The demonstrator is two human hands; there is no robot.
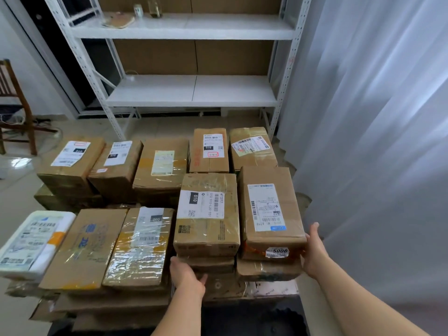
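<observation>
**Hands bracket the front-right parcels**

Left hand (188,275) sits at the front-left corner of the lower box (211,263), the one under the 010 box (206,214). Its fingers are straight and run along that box's left side, with the thumb splayed across the front; it grips nothing yet. Right hand (315,253) lies flat against the right side of the 5006 box (269,209), thumb raised and fingers wide, pressing rather than clasping.

The 5006 box is on top of the front-right stack, just beside the 010 box and near the curtain (375,141). The bare shelf (191,90) stands beyond the parcels.

The hands are on different boxes at different heights, so a squeeze now would likely shear the stacks. It seems better to choose one parcel and bring both palms to its opposite sides at the same height. Curl the fingertips under its bottom edge and lift straight up, so the neighbours aren't dragged. The tape looks slick, so grip bare cardboard where possible.
</observation>
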